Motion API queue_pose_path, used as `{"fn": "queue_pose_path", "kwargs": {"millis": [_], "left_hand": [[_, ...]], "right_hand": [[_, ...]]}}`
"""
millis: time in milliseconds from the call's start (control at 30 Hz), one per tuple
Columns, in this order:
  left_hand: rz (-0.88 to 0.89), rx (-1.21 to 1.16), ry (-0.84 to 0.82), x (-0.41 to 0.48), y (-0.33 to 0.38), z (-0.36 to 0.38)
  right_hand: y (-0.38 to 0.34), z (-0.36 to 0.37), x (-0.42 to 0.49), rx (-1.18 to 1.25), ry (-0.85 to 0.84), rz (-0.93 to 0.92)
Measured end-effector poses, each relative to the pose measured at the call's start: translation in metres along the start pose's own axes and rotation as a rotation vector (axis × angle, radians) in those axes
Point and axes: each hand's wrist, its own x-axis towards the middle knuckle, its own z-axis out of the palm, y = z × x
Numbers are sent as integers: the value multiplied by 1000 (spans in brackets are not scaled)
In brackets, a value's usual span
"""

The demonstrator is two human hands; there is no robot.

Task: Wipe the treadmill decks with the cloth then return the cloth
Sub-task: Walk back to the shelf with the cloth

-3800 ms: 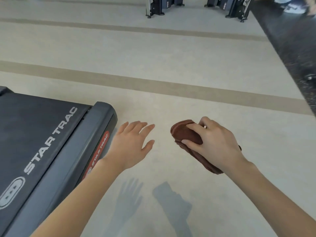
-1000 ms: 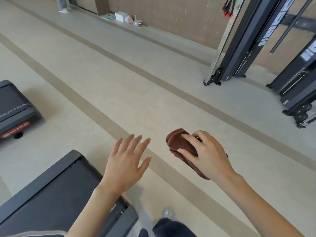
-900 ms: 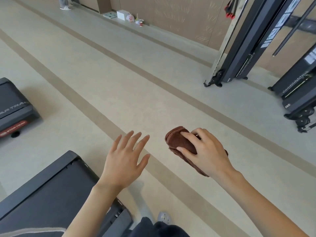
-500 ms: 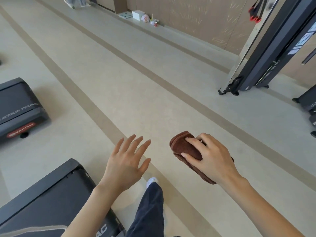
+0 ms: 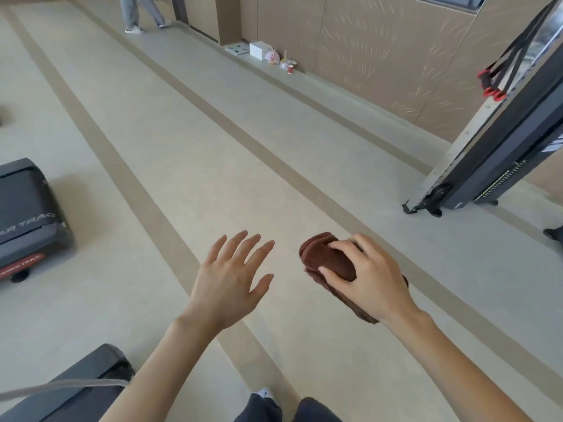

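Note:
My right hand [image 5: 370,283] grips a folded brown cloth [image 5: 327,260] in the air above the beige floor, right of centre. My left hand [image 5: 231,278] hovers beside it, palm down, fingers spread, holding nothing. The corner of a dark treadmill deck [image 5: 88,379] lies at the bottom left, below my left forearm. A second Star Trac treadmill [image 5: 27,214] sits at the left edge, farther off. Neither hand touches a treadmill.
A black cable machine [image 5: 493,156] with red handles stands at the right. Small items, including a white box [image 5: 259,50], lie along the wood-panelled wall. Another person's legs [image 5: 135,13] show at the top left. My own legs and shoe [image 5: 265,400] appear at the bottom.
The view has swung away from the near treadmill and up the room; that treadmill has slid down to the bottom left. Both hands keep the same pose, the cloth still held.

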Motion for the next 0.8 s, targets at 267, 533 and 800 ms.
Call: {"fn": "queue_pose_path", "kwargs": {"millis": [267,533,800], "left_hand": [[-128,-3,-33,68,-56,19],[-190,17,-34,207,-101,26],[-185,8,14,366,-126,34]], "right_hand": [[37,52,104,115,-97,40],[97,81,246,180,-111,-3],[167,87,390,196,-114,-7]]}}
